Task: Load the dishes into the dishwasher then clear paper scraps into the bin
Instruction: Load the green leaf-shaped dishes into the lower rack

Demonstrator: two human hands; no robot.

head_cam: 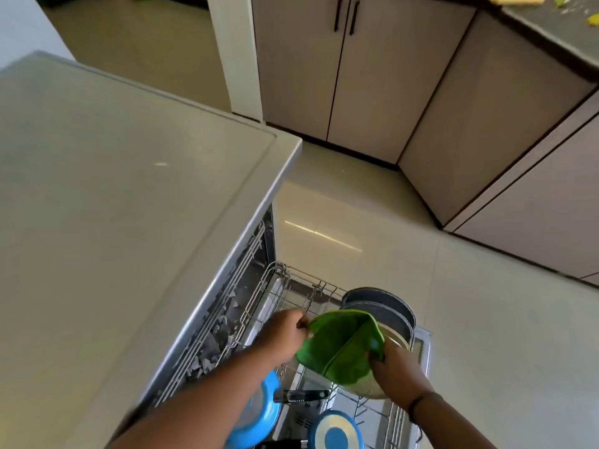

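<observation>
I hold a green leaf-shaped plate (340, 346) over the pulled-out lower rack (291, 286) of the open dishwasher. My left hand (285, 335) pinches its left edge. My right hand (397, 372) grips its right side from below. Behind the green plate, two dark grey plates (381, 301) and a pale plate (397, 340) stand upright in the rack. Nearer me sit two blue-rimmed dishes, a blue dish (259, 413) on the left under my forearm and a blue dish (335, 431) at the bottom. A black-handled utensil (301, 396) lies between them.
The dishwasher's grey top (113, 189) fills the left. Beige floor tiles (405, 238) lie beyond the rack. Brown cabinets (356, 76) line the back and right. A dark counter (557, 27) at top right carries yellow and green scraps (593, 19).
</observation>
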